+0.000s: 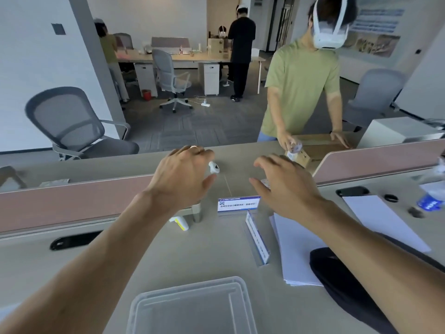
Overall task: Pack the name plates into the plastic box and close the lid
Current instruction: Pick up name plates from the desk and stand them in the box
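Beige office desk: left hand (185, 174) and right hand (286, 186) hover spread, empty. One name plate (238, 204) stands between the wrists, a second plate (257, 237) beside the right forearm, the plastic box (192, 307) between the forearms. Packing looks unstarted; next, grip a plate.

The single wide-angle head camera looks forward and down from close above the desk (168, 256), with the left hand (183, 174) and right hand (286, 186) mid-frame and the office floor (192, 126) beyond.

Translucent matt plastic box (192, 307), glossy clear acrylic name plates (238, 204), smooth matt desk (120, 256).
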The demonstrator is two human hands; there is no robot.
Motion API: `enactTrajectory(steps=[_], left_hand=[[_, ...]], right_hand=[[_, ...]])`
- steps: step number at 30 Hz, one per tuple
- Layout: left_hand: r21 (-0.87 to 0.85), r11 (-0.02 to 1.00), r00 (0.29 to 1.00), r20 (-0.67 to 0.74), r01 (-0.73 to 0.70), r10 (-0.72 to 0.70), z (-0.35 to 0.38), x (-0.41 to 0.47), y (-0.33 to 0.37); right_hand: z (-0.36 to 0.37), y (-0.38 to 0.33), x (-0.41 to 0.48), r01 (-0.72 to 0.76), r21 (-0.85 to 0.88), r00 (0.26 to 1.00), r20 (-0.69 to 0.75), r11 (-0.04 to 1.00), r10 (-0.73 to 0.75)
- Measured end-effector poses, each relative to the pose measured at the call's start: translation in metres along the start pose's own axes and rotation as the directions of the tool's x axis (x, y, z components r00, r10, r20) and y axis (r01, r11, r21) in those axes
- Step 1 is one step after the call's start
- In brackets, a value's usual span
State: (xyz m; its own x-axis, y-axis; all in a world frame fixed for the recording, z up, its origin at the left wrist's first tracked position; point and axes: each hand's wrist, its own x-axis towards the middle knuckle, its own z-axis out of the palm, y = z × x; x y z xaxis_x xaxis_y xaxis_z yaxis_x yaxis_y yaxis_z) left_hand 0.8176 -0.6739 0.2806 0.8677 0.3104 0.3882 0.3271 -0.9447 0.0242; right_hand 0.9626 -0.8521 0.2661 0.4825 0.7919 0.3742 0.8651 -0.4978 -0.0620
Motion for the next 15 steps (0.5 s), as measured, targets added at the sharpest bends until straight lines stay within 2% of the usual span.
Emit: enactTrajectory(steps=[4, 9, 12, 15], left_hand=[[-0.054, 0.998, 0.997, 0.071, 0.015, -0.011, 0.038, 0.038, 0.047], [-0.076, 0.997, 0.967, 0.255, 0.026, -0.006, 0.115, 0.065, 0.079], [-0.099, 0.994, 0.929, 0.363, -0.039, 0.073, 0.172, 0.078, 0.085], [-0.127, 0.985, 0.857, 0.487, -0.119, 0.166, 0.234, 0.09, 0.085]], right_hand=[[0.008, 0.064, 0.001, -0.014, 0.02, 1.0, 0.021, 1.0, 0.014], [0.047, 0.117, -0.005, -0.057, 0.046, 0.989, 0.139, 0.997, 0.05], [0.084, 0.133, -0.012, -0.101, 0.065, 0.968, 0.236, 0.993, 0.083], [0.133, 0.141, -0.023, -0.144, 0.072, 0.929, 0.353, 0.987, 0.109]])
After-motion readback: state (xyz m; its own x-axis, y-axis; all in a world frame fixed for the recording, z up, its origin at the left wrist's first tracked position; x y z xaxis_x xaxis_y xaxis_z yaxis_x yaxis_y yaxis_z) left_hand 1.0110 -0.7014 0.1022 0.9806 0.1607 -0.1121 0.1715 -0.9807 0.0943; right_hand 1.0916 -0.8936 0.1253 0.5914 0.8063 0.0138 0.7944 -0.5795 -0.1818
